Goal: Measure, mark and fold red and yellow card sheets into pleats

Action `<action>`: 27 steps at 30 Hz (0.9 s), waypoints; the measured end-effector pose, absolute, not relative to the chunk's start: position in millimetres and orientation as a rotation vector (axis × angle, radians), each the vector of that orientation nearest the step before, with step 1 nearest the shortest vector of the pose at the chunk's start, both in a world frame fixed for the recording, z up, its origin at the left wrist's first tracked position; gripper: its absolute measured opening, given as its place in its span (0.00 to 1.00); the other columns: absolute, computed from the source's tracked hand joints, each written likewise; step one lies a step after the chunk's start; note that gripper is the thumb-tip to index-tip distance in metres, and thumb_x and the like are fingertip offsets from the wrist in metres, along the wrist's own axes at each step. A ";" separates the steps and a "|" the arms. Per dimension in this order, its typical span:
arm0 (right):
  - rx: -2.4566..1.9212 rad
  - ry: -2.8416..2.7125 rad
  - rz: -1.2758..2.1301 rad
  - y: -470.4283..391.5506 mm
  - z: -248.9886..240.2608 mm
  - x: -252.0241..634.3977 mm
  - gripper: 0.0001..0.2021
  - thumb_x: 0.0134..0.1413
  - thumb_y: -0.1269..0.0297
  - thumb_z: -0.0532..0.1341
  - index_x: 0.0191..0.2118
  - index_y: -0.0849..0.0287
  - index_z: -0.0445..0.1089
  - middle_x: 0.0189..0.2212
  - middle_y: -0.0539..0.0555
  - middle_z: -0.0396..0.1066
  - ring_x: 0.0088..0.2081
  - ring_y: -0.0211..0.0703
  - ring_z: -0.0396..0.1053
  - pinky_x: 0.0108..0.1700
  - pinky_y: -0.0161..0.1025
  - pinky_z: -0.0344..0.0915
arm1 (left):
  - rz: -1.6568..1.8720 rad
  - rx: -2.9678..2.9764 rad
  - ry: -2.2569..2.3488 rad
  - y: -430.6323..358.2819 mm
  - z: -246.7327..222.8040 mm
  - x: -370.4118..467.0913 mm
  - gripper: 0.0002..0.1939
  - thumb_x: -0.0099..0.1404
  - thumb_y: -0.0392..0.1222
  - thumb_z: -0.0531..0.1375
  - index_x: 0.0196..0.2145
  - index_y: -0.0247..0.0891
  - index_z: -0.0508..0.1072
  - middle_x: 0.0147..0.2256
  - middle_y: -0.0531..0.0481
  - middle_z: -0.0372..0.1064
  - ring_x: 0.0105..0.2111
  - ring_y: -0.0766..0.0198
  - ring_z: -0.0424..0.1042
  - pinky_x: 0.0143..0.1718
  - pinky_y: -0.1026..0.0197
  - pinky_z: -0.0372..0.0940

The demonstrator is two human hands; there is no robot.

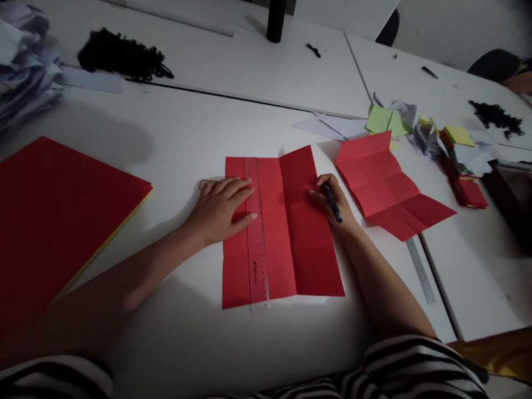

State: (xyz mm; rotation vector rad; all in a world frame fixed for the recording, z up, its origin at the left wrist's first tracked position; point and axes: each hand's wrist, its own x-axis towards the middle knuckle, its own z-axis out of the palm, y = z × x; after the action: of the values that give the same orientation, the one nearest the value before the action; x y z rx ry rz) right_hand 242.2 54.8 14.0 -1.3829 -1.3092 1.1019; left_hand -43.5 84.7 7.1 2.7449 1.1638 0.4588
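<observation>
A creased red sheet (pixel 272 238) lies on the white table in front of me, its right panel folded slightly up. Along its left part rests a clear ruler (pixel 260 255), upright in the view. My left hand (pixel 224 208) lies with fingers spread over the ruler and the sheet's left side. A dark pen (pixel 332 204) is held in my right hand (pixel 332 202), which rests at the sheet's right edge, thumb and finger touching the raised panel. Under the left fingertips, a small red outlined object (pixel 205 184) peeks out beside the sheet.
A second creased red sheet (pixel 386 188) lies right, above a metal ruler (pixel 420 271). Stacked red sheets (pixel 62 216) cover the left. Crumpled paper (pixel 25 66), black yarn (pixel 120 55), green paper (pixel 380 119) and a black post (pixel 276 21) stand farther back.
</observation>
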 end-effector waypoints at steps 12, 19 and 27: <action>-1.398 -1.358 1.063 54.0 16.7 240.2 0.13 0.52 0.55 0.63 0.36 0.51 0.57 0.25 0.45 0.51 0.25 0.36 0.50 0.28 0.34 0.50 | 0.438 2.745 1.160 82.6 10.1 -43.7 0.24 0.67 0.54 0.53 0.56 0.40 0.65 0.59 0.46 0.60 0.59 0.49 0.57 0.57 0.44 0.50; -1.380 -1.409 1.050 55.6 8.6 240.1 0.11 0.54 0.59 0.62 0.35 0.52 0.57 0.24 0.44 0.49 0.24 0.35 0.47 0.27 0.34 0.46 | 0.432 2.760 1.149 76.4 10.9 -48.1 0.24 0.67 0.54 0.55 0.55 0.39 0.65 0.57 0.44 0.62 0.60 0.50 0.56 0.59 0.43 0.47; -1.401 -1.420 1.047 54.9 10.0 238.8 0.10 0.55 0.61 0.61 0.35 0.52 0.57 0.24 0.44 0.50 0.25 0.35 0.48 0.28 0.35 0.47 | 0.464 2.710 1.083 77.5 8.9 -49.1 0.24 0.67 0.53 0.55 0.56 0.38 0.63 0.59 0.43 0.59 0.62 0.51 0.54 0.61 0.44 0.47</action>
State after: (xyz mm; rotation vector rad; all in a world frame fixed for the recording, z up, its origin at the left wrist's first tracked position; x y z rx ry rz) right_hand 238.8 54.9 10.0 -1.4012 -1.4202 1.0472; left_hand -49.1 77.5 8.9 2.7099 1.0831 0.4641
